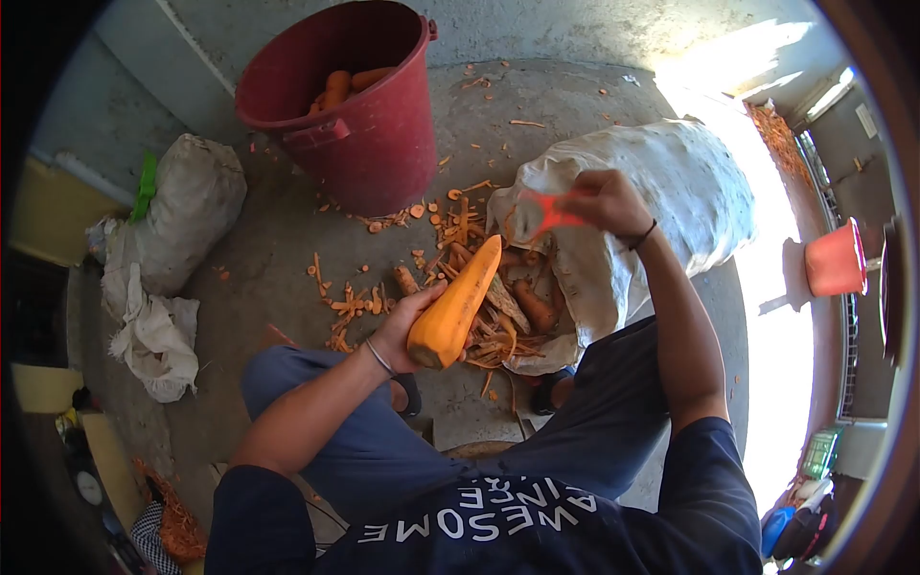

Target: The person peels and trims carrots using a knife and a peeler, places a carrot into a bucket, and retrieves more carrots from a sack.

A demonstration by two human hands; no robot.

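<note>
A large, mostly peeled carrot (452,311) lies in my left hand (401,331), its narrow tip pointing up and away from me. My left fingers wrap round its thick end from the side and below. Up and to the right, my right hand (613,203) is closed on the handle of an orange-red peeler (554,213), slightly blurred, apart from the carrot. Beneath both hands, peelings (498,340) and unpeeled carrots (535,305) lie at the mouth of a white sack (632,182).
A dark red bucket (383,144) with carrots (337,91) inside stands ahead on the left. Another filled sack (196,211) leans at the left wall. Scraps and carrot ends (359,302) litter the concrete floor. A smaller red bucket (834,261) is at the far right.
</note>
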